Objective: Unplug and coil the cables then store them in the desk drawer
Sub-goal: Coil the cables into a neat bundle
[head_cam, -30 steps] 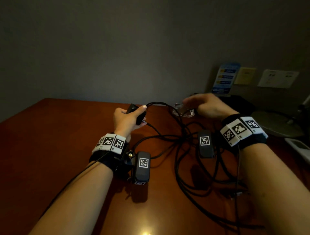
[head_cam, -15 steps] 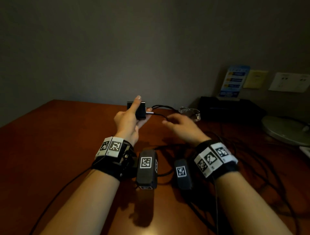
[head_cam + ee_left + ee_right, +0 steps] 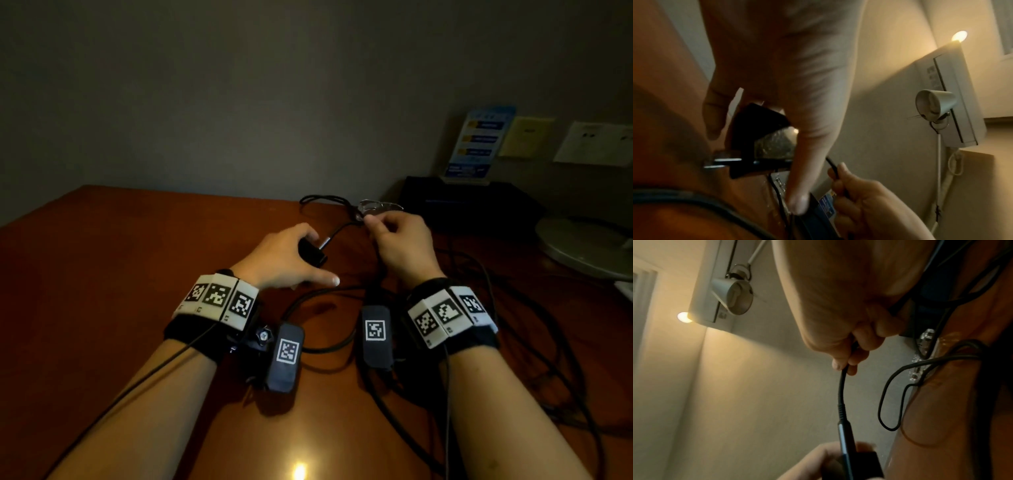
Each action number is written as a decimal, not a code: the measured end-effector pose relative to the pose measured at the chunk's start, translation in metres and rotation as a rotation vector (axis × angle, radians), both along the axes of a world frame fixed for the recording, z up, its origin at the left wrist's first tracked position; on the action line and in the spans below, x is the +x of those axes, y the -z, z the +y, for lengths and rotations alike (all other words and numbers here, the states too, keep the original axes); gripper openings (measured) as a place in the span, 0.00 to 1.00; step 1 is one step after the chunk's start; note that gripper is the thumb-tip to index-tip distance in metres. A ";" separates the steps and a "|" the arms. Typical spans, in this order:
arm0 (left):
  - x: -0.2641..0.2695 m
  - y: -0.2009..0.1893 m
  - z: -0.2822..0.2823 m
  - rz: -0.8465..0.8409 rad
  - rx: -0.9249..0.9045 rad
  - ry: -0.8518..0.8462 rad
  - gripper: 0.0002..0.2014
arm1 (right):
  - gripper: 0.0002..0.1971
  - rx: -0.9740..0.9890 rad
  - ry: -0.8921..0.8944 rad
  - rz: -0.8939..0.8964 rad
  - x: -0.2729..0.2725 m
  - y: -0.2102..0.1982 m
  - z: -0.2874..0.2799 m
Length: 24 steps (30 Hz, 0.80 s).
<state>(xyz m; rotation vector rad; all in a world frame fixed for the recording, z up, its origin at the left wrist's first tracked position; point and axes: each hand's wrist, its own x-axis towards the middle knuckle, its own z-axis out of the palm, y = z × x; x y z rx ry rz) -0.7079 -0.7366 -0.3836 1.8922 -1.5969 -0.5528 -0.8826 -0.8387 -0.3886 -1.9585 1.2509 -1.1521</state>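
Note:
My left hand (image 3: 287, 255) grips a small black charger adapter (image 3: 311, 253) just above the wooden desk (image 3: 102, 274), fingers curled over it and thumb stretched out. In the left wrist view the adapter (image 3: 758, 128) shows its metal prongs (image 3: 721, 160). A thin black cable (image 3: 342, 228) is plugged into the adapter and runs right to my right hand (image 3: 399, 243), which pinches it. The right wrist view shows my fingertips (image 3: 849, 365) on the cable (image 3: 841, 391) above its plug (image 3: 845, 439). More black cables (image 3: 486, 308) lie tangled on the desk to the right.
A glass ashtray (image 3: 380, 206) sits just beyond my right hand. Behind it a black box (image 3: 472, 202) carries a blue sign (image 3: 479, 144). A round grey lamp base (image 3: 582, 246) stands at the right edge. Wall sockets (image 3: 596, 144) are on the back wall.
My left hand has turned palm down and lowered the adapter towards the desk. My right hand has moved away to the right and now pinches the cable near the ashtray.

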 end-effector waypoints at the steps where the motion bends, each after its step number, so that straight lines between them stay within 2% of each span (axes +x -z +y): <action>1: -0.001 0.002 -0.001 0.008 0.018 0.001 0.30 | 0.11 -0.021 0.000 -0.007 0.002 -0.003 0.002; 3: -0.002 0.007 -0.004 0.124 -0.012 -0.030 0.24 | 0.12 -0.055 -0.006 -0.023 0.004 -0.009 0.006; 5: -0.002 0.008 -0.003 0.343 -0.071 -0.078 0.22 | 0.12 -0.059 -0.035 -0.040 0.004 -0.014 0.011; 7: 0.001 0.007 -0.002 0.486 -0.142 -0.158 0.23 | 0.14 -0.027 -0.068 -0.023 0.001 -0.016 0.013; 9: 0.006 0.007 -0.002 0.531 -0.224 -0.239 0.24 | 0.17 0.030 -0.095 0.004 -0.003 -0.017 0.013; 14: 0.024 0.005 -0.001 0.901 -0.323 -0.445 0.28 | 0.11 0.147 -0.136 -0.075 -0.014 -0.025 0.010; 16: 0.033 0.006 0.000 0.929 -0.308 -0.440 0.31 | 0.11 0.142 -0.134 -0.136 -0.018 -0.030 0.012; 19: 0.034 0.008 0.001 0.852 -0.239 -0.363 0.23 | 0.11 0.082 -0.142 -0.196 -0.017 -0.037 0.018; 23: 0.011 0.003 0.002 0.930 -0.080 -0.224 0.13 | 0.12 0.041 -0.159 -0.235 -0.002 -0.039 0.020; 24: 0.007 0.002 0.002 0.948 -0.073 -0.209 0.14 | 0.11 0.038 -0.169 -0.221 0.001 -0.038 0.021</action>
